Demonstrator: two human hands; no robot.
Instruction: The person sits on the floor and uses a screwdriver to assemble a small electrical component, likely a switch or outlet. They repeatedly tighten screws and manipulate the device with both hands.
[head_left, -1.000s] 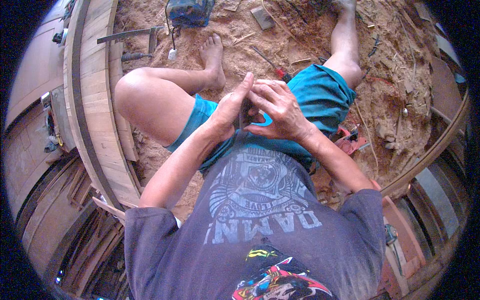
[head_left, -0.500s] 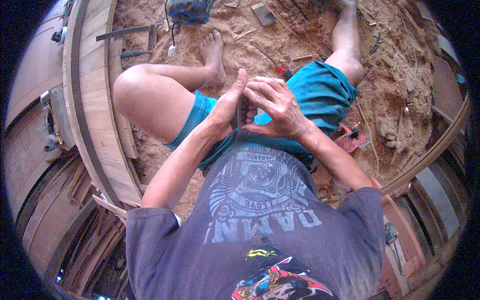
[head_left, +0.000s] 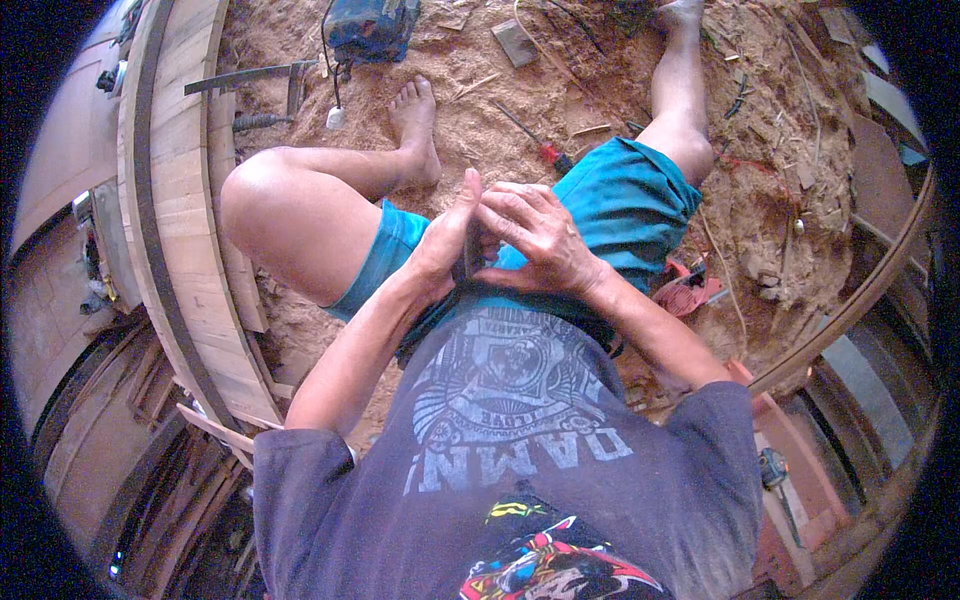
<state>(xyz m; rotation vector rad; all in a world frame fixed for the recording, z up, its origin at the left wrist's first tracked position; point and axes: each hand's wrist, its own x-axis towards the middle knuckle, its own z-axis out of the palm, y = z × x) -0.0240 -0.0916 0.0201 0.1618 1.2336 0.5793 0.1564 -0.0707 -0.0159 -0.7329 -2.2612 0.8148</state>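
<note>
In front of my lap, over the blue-green shorts (head_left: 625, 215), both hands meet around a small dark flat piece (head_left: 467, 256). My left hand (head_left: 443, 243) lies along one side of the piece, thumb pointing up. My right hand (head_left: 548, 243) curls in from the other side, its thumb and fingertips closed toward the piece and the left palm. Most of the piece is hidden by the fingers, so I cannot tell its kind.
Sawdust (head_left: 465, 110) covers the ground around my legs. Wooden planks (head_left: 180, 200) run along the left, with a dark metal bar (head_left: 240, 80) over them. A blue bundle (head_left: 372, 28), a white plug (head_left: 335, 118), a red-handled tool (head_left: 552, 155) and a red power tool (head_left: 687, 288) lie nearby.
Both hands stay together around the dark piece, with only slight shifts of the fingers. The whole view has moved a little.
</note>
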